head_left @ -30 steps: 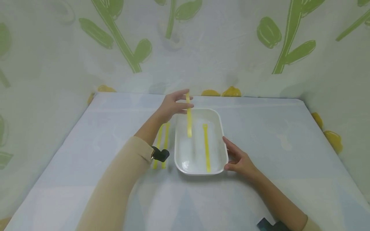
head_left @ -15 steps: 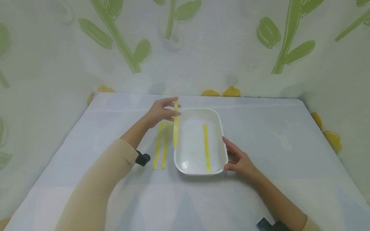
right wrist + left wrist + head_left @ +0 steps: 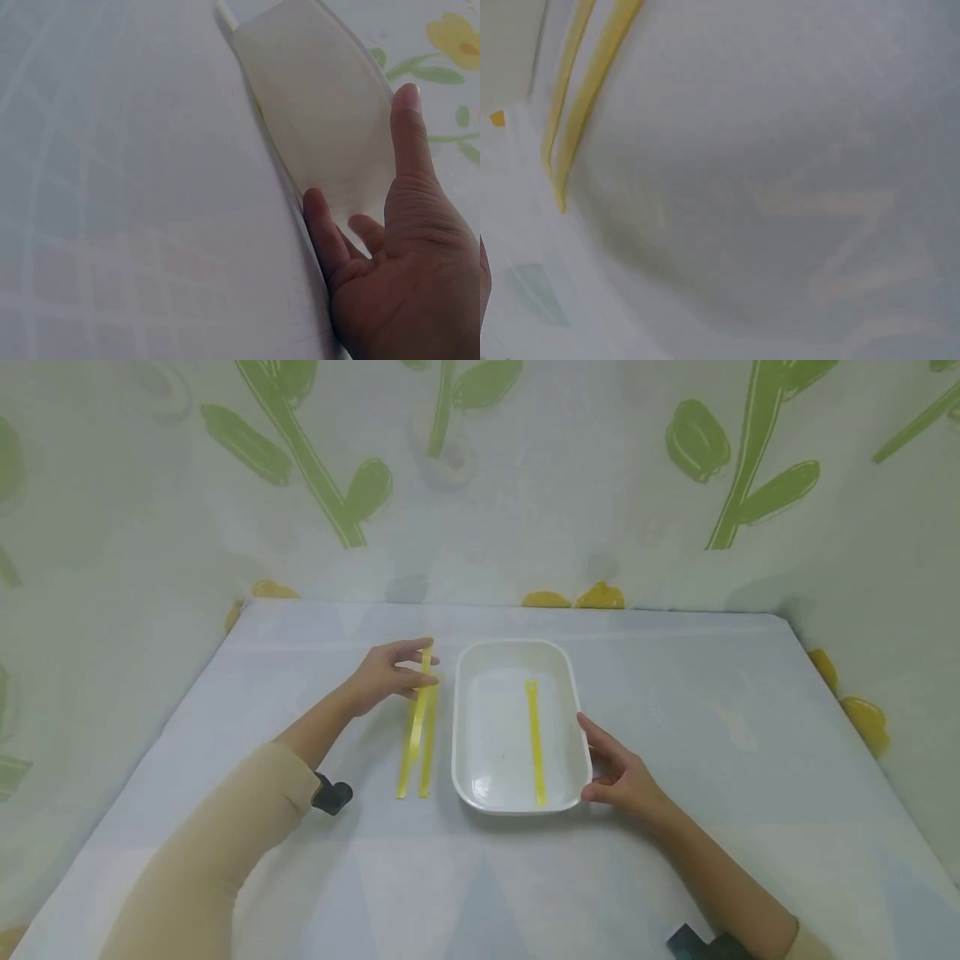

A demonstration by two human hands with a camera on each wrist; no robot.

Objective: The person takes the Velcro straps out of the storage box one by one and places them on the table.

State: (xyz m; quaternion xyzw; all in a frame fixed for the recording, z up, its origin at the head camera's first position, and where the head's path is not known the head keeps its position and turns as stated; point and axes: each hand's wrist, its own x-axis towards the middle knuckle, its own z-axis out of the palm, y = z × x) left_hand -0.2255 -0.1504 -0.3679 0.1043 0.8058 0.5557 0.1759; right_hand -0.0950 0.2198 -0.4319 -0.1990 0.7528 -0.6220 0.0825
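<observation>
My left hand (image 3: 386, 675) pinches the top of a flat yellow strip (image 3: 420, 727), which hangs down between the fingers and thumb. It overlaps two more yellow strips (image 3: 428, 752) lying side by side on the table, left of a white rectangular dish (image 3: 491, 777). Inside the dish lies another such strip (image 3: 537, 752), its far end slightly wider. At the dish's right side, my right hand (image 3: 626, 785) rests with fingers and thumb spread along the wall. In the right wrist view, that hand (image 3: 405, 270) touches the dish's outer side (image 3: 322, 97), fingers low and thumb raised.
A pale patterned cloth (image 3: 480, 893) covers the table. Behind it and at the sides hangs a light curtain (image 3: 562, 485) printed with green stems and leaves. A small dark camera (image 3: 332, 795) sits at the left wrist.
My left hand has moved left and nearer with the yellow strip, from over the dish to over the strips on the table. The right hand and the dish have stayed put.
</observation>
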